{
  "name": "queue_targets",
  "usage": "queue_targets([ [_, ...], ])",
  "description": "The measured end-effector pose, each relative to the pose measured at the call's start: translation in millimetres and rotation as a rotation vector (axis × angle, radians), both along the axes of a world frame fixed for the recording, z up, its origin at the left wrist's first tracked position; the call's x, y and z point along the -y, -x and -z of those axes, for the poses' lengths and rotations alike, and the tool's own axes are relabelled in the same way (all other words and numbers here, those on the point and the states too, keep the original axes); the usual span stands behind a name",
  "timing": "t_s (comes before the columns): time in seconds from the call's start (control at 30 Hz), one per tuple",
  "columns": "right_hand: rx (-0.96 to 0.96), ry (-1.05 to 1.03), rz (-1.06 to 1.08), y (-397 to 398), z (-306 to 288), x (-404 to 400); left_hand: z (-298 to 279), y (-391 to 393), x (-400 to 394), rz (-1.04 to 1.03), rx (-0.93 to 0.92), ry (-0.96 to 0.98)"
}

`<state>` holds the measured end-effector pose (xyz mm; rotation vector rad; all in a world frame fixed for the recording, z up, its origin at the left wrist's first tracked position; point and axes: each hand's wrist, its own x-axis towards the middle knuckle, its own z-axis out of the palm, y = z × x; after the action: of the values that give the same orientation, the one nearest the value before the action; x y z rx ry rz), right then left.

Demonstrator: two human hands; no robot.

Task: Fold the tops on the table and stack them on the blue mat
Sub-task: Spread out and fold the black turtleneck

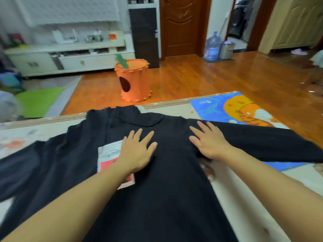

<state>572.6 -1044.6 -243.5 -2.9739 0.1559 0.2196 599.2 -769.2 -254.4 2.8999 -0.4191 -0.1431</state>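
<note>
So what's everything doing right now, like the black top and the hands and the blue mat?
Black top: spread flat on the table, not yet folded.
Right sleeve: stretched out, lying across the blue mat.
Left hand: open, palm flat on the top.
Right hand: open, palm flat on the top.
Blue mat: no folded tops stacked on it.
Brown door: closed.

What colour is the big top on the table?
Black long-sleeved top, with a white-and-red patch; seen from the head camera.

Black top [166, 189] spread on table [244, 198], both hands flat on it, sleeve apparently overlapping blue mat [215, 109]
</note>
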Motion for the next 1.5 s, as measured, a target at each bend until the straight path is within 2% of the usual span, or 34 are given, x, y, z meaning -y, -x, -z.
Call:
queue_targets([
  [0.07,-0.151,-0.021,0.16,-19,-1,-34,1,-12,-66,-0.1,0.093,-0.073],
  [0.13,-0.136,0.025,0.249,-40,-8,-66,1,-29,-131,-0.223,0.128,-0.103],
  [0.27,0.015,0.076,0.109,-88,-19,-132,15,-52,-225,-0.387,0.073,-0.126],
  [0.47,0.159,-0.063,-0.123,-165,-13,-238,43,-50,-248,-0.38,0.11,-0.085],
  [0.6,0.246,-0.213,-0.059,-203,-13,-285,40,-49,-247,-0.376,0.132,-0.087],
  [0.67,0.209,-0.227,-0.075,-217,-13,-300,41,-48,-245,-0.371,0.128,-0.088],
  [0.77,0.079,-0.064,-0.11,-232,-11,-307,41,-49,-244,-0.368,0.138,-0.078],
  [0.93,0.164,0.36,-0.004,-225,-12,-276,41,-47,-244,-0.37,0.139,-0.083],
  [1.07,0.048,0.39,0.067,-217,-11,-258,37,-48,-244,-0.359,0.127,-0.079],
  [1.1,0.072,0.391,0.047,-216,-11,-259,37,-47,-244,-0.36,0.125,-0.08],
  [1.2,0.307,0.463,-0.141,-217,-9,-264,37,-45,-244,-0.356,0.105,-0.078],
  [1.23,0.344,0.429,-0.216,-219,-7,-269,38,-45,-244,-0.356,0.101,-0.079],
  [1.3,0.307,0.2,-0.246,-222,-7,-284,39,-45,-243,-0.355,0.102,-0.081],
  [1.4,0.237,-0.243,-0.043,-230,-7,-308,38,-47,-244,-0.349,0.121,-0.076],
  [1.5,0.14,-0.472,0.094,-240,-7,-326,39,-49,-245,-0.351,0.135,-0.063],
])
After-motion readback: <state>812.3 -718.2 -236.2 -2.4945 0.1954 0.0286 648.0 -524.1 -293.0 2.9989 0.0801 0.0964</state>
